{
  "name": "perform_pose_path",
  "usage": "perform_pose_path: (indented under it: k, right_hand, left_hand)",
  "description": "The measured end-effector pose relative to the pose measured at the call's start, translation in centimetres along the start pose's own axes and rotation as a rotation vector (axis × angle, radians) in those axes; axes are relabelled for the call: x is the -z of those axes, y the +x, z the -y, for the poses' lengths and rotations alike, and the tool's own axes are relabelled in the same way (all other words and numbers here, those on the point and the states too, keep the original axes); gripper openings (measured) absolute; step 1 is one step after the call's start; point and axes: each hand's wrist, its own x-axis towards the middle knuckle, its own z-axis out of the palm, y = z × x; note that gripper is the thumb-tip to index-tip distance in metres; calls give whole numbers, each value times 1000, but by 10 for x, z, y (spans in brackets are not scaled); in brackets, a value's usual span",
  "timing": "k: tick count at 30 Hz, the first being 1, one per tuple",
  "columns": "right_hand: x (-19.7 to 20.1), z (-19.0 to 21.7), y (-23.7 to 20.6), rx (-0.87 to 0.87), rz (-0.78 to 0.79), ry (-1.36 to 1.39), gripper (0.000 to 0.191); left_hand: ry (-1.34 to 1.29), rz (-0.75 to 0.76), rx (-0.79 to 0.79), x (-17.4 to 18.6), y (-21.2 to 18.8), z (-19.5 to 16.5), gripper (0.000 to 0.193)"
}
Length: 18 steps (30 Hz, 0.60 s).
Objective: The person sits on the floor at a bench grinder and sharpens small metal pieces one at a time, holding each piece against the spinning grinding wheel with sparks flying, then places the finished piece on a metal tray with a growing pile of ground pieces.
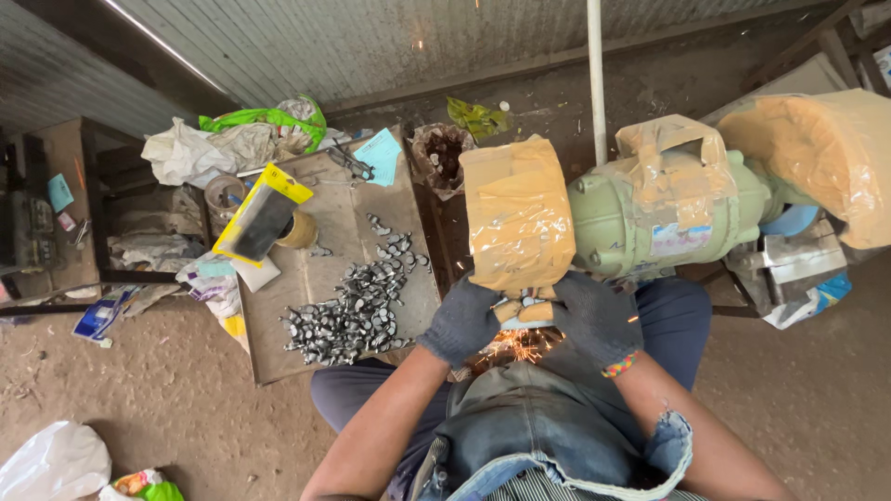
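Note:
A green bench grinder (668, 218) wrapped in tan tape sits in front of me, its left wheel guard (518, 213) covered in cardboard. Both hands wear dark knit gloves. My left hand (461, 322) and my right hand (594, 318) meet under the guard, pinching a small metal piece (520, 307) against the wheel. Orange sparks (518, 347) spray down towards my lap. The piece itself is mostly hidden by my fingers.
A low metal table (278, 348) on my left bears a heap of small grey metal parts (357, 306), a yellow-edged package (260, 215) and a blue paper. Bags, rags and litter lie around on the dirt floor. A white pole (596, 74) rises behind the grinder.

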Motion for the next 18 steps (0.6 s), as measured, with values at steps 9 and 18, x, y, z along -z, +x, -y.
perform_pose_path:
  k: [9, 18]
  right_hand:
    - [-22, 1, -43, 40, 289, -162, 31]
    - [-36, 16, -63, 75, 279, 140, 35]
  left_hand:
    - [262, -18, -301, -3, -73, -22, 28]
    - [810, 85, 520, 55, -51, 55, 38]
